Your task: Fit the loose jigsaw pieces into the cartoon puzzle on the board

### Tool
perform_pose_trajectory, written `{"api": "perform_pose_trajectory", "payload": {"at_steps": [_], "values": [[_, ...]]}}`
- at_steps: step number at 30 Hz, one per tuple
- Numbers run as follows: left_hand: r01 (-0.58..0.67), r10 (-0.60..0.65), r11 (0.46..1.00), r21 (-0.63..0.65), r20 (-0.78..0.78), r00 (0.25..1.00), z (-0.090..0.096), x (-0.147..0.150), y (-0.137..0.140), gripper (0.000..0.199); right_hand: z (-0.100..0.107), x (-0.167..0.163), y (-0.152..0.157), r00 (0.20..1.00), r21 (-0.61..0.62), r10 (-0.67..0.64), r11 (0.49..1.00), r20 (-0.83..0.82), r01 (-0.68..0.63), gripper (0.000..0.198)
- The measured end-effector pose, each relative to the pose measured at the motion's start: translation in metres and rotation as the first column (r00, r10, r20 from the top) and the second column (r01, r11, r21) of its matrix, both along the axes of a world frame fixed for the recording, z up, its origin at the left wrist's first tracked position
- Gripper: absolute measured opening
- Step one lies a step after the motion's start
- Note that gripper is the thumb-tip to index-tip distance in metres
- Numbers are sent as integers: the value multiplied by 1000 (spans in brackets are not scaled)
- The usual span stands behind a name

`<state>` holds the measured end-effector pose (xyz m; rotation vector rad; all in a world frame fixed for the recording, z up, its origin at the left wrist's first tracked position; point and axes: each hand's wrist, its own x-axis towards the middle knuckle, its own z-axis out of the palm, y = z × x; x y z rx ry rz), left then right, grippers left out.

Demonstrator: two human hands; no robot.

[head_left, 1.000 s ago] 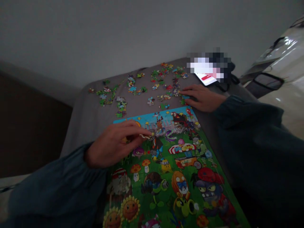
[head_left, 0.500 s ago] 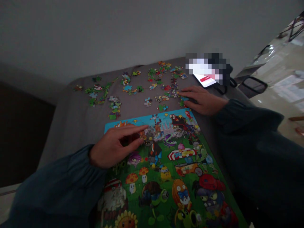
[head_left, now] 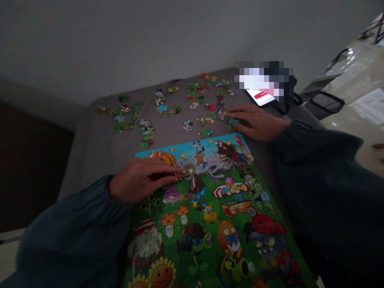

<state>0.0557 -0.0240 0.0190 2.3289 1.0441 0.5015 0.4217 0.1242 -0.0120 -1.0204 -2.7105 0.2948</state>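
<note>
A colourful cartoon puzzle board (head_left: 198,224) lies before me, with plants, zombies and mushrooms on a green ground under a blue top strip. Over its upper left part is my left hand (head_left: 139,180), thumb and fingers drawn together beside a grey zombie head. Whatever sits between those fingertips, if anything, is too small to make out. My right hand (head_left: 258,122) rests on the grey cloth past the board's top right corner, fingers stretched out. Its fingertips touch or nearly touch a few loose puzzle pieces (head_left: 221,115), partly covering a blue-green one.
Many loose puzzle pieces (head_left: 146,132) are scattered over the grey cloth-covered table (head_left: 90,152) beyond the board. A lit phone screen (head_left: 262,96) and a dark, blurred-out object with black straps stand at the back right. A grey wall (head_left: 150,40) rises behind.
My left hand's thumb and index finger have closed from a spread position and shifted slightly left. My right hand stays in about the same place. The view has shifted a little.
</note>
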Motion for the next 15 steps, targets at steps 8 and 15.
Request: {"api": "perform_pose_trajectory", "payload": {"at_steps": [8,15], "values": [[28,-28,1000,-1,-86,996,8,-8,-1,23,-1,0,0,1000,-9,-6,1000,-16,6,53],[8,18,988,153,-162,987,-6,-1,-5,48,0,0,0,1000,-3,-8,1000,-8,8,53]]}}
